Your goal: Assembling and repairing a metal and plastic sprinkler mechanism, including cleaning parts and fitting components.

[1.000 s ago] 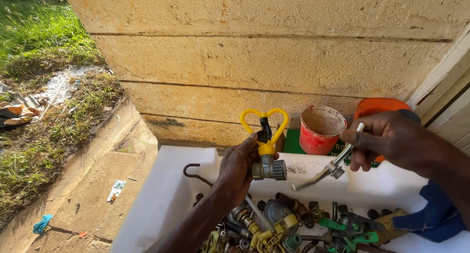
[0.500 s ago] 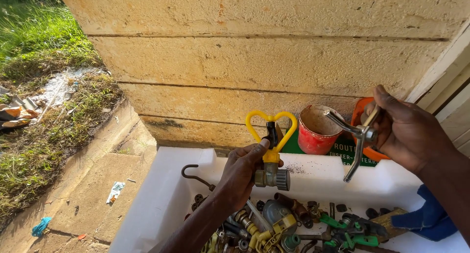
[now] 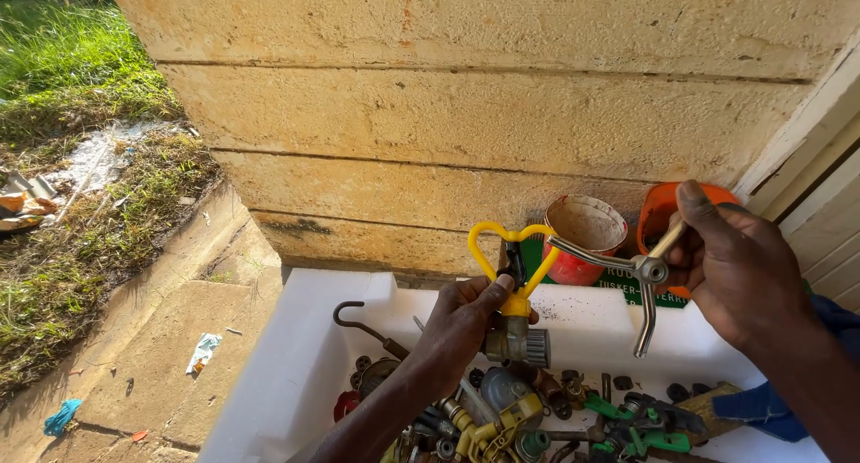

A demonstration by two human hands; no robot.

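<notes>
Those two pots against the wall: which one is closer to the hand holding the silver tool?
The orange pot, partly hidden behind the right hand gripping the silver tool. The red pot stands further left, clear of that hand.

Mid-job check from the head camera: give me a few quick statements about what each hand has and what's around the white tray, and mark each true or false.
1. The left hand holds a fitting with a yellow heart-shaped handle. True.
2. The right hand is empty. False: its grip is on a three-armed metal key.
3. One arm of that key reaches towards the yellow handle. True.
4. The red cup lies tipped over in the grass. False: it stands upright by the block wall.
5. The white tray holds nothing. False: it is strewn with fittings.
</notes>
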